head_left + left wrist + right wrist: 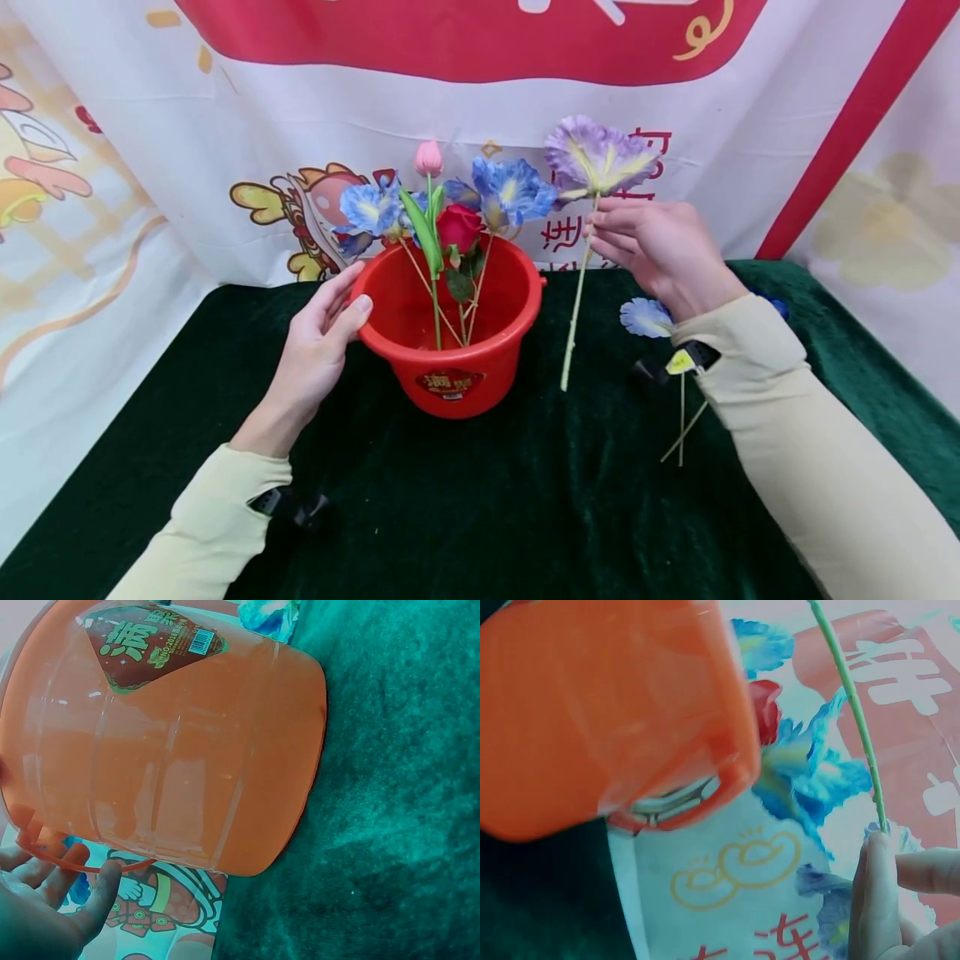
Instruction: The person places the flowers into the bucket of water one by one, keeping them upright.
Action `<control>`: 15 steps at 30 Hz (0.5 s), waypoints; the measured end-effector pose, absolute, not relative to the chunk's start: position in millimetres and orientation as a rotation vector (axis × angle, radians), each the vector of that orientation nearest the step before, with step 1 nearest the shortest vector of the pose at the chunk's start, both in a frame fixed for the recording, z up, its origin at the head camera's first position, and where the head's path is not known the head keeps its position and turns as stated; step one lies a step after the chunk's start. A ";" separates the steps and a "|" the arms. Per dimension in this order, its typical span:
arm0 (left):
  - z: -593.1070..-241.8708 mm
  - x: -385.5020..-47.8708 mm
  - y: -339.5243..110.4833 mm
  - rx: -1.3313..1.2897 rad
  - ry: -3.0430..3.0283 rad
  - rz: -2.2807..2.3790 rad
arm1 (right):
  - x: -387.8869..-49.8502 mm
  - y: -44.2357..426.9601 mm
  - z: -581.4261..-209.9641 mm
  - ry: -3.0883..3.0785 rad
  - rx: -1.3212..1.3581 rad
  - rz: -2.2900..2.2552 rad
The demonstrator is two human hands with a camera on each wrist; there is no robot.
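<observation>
A red plastic bucket (457, 379) stands on the dark green cloth. Inside it lean a pink tulip (428, 158), a red rose (459, 228) and blue irises (513, 192). My left hand (318, 346) holds the bucket's left side at the rim; in the left wrist view its fingers and thumb lie about the thin handle (90, 868). To the right of the bucket, my right hand (663, 250) pinches the stem of a purple iris (600, 158) just under the bloom. That stem hangs down outside the bucket, its lower end above the cloth.
Beneath my right forearm, another blue flower (647, 317) lies on the cloth (450, 500), with bare stems (682, 429) showing nearby. A printed white and red backdrop (360, 108) hangs behind the table. The bucket's front bears a dark label (450, 383).
</observation>
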State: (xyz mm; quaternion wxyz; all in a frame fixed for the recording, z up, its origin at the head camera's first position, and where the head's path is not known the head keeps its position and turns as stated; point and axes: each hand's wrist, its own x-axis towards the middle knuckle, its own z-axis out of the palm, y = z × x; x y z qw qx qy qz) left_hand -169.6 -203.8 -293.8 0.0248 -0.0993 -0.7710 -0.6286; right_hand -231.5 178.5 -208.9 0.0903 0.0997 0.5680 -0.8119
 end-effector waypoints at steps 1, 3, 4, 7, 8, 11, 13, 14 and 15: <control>-293.8 -169.5 -204.0 -0.306 -2.385 -1.943 | -233.4 175.3 -206.5 1.653 0.307 -2.437; -294.1 -169.5 -204.2 -0.303 -2.384 -1.947 | -237.3 169.0 -202.5 1.588 0.337 -2.484; -294.3 -169.6 -204.2 -0.303 -2.384 -1.949 | -238.9 165.8 -201.1 1.569 0.346 -2.500; -294.6 -169.8 -204.1 -0.303 -2.379 -1.960 | -242.7 155.8 -198.7 1.546 0.353 -2.547; -294.6 -169.9 -203.9 -0.304 -2.378 -1.961 | -243.7 152.5 -198.4 1.557 0.358 -2.557; -294.4 -169.7 -203.8 -0.307 -2.377 -1.962 | -245.4 142.3 -198.4 1.608 0.363 -2.581; -294.2 -169.5 -203.8 -0.306 -2.380 -1.958 | -245.3 135.8 -199.4 1.656 0.364 -2.589; -294.1 -169.5 -203.8 -0.306 -2.380 -1.958 | -245.2 132.8 -200.7 1.690 0.361 -2.591; -294.0 -169.3 -203.8 -0.306 -2.381 -1.958 | -244.8 130.0 -202.3 1.725 0.349 -2.590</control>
